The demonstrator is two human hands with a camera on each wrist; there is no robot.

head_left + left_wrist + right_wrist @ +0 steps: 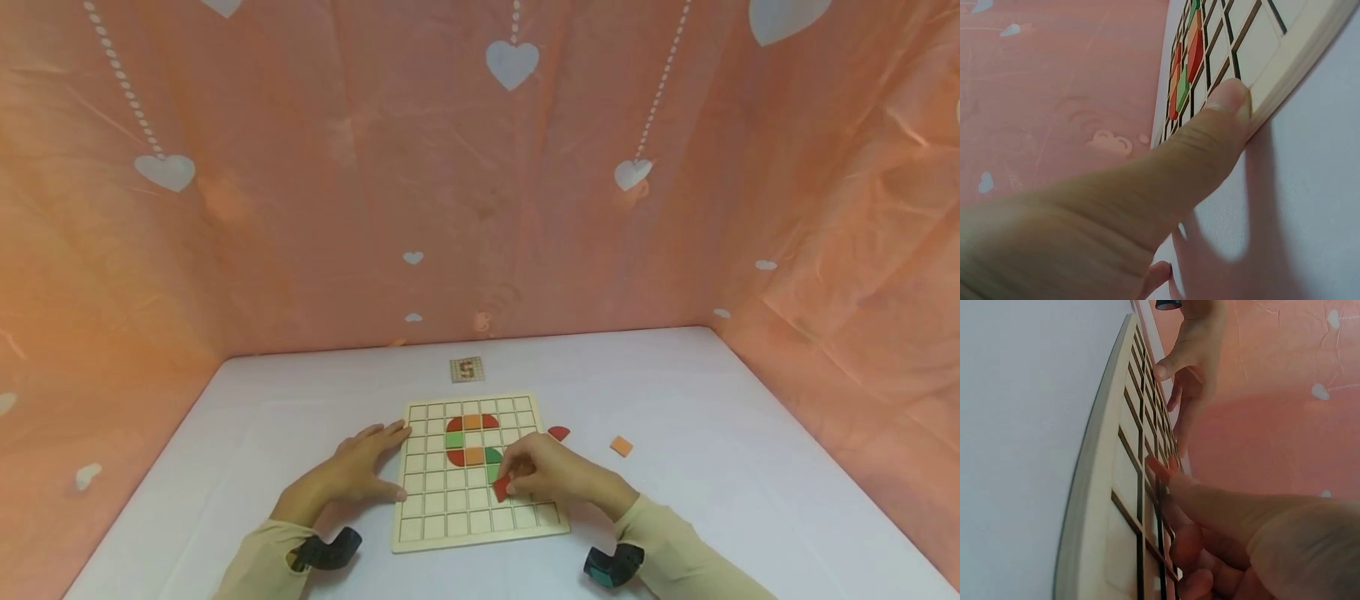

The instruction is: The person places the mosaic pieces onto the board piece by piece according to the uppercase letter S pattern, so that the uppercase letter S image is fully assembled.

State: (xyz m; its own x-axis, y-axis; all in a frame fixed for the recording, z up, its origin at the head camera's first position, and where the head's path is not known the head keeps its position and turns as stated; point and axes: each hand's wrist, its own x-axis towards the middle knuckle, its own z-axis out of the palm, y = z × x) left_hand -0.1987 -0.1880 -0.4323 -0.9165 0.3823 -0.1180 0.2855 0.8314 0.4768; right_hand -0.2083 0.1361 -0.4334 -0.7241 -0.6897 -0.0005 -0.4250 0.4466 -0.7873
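A wooden grid board lies on the table between both hands. My left hand rests at its left edge, fingers spread; the thumb touches the rim in the left wrist view. With thumb and fingers my right hand pinches a small red tile, tilted over the lower right cells. Set in the grid are red rounded-corner tiles, orange square tiles, a light green square and a dark green rounded-corner tile. Another light green tile sits just beyond the right fingertips.
Behind the board lies a small card with a figure like a 5 on a grid. To the board's right are a loose red rounded tile and an orange square tile. A pink curtain with hearts encloses the white table.
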